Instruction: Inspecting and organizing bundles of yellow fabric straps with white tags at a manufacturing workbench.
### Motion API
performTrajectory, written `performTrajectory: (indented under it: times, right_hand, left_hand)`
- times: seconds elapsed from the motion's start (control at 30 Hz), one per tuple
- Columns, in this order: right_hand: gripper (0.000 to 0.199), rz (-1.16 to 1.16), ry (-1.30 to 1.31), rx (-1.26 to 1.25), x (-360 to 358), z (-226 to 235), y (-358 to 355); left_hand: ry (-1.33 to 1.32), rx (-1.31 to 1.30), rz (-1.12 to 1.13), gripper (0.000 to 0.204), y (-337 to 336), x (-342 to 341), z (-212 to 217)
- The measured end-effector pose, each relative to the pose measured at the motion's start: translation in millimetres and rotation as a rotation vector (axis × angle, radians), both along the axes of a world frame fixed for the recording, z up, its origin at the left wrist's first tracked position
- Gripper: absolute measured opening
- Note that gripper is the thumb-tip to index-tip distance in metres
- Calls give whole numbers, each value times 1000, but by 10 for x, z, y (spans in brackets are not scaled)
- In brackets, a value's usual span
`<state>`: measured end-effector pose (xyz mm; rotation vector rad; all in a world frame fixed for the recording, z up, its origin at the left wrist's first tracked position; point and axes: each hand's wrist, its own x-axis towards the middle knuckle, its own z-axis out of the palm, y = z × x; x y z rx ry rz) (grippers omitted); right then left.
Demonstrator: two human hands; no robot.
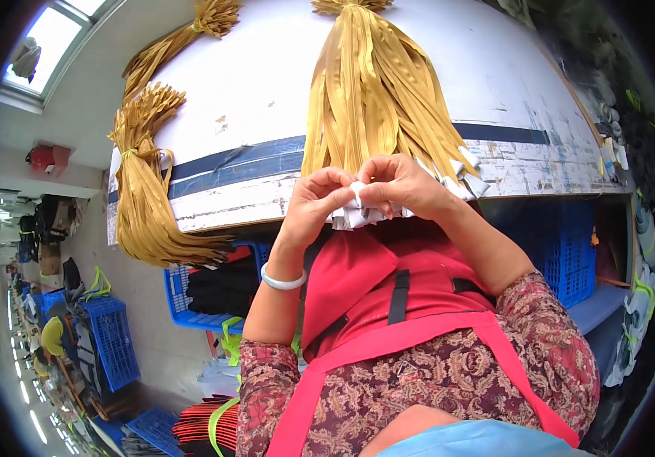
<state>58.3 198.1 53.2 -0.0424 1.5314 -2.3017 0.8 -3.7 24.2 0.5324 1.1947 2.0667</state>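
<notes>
Our left hand [313,199] and right hand [409,186] pinch a white tip [357,191], fingertips nearly closed, at the surface's [255,91] near edge, by the gold bundle [369,91]; we'd best keep it flat.

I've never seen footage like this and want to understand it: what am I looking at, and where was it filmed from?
There's no machine here, just someone's bare left hand and right hand. The single picture comes from a fisheye camera worn on the head, looking down, so straight edges bend.

On the white table lies a large bundle of gold strips with white ends toward the wearer; two smaller bundles lie at the left. Near the table's edge, both hands pinch a small white piece. Fingers hide whether it joins a strip.
</notes>
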Motion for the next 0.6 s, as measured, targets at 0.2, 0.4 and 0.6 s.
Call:
performTrajectory:
  times: [0.2, 0.4, 0.6]
  right_hand:
    - [16, 169, 56, 32, -76, 59, 121]
    - [12, 31, 136, 303, -17, 221, -28]
    - [8, -450, 677, 785, -281, -297, -178]
  left_hand:
    - [65, -43, 4, 15, -35, 14, 79]
    - [141, -96, 204, 10, 10, 138, 103]
    - [689, -385, 616, 10, 216, 214, -38]
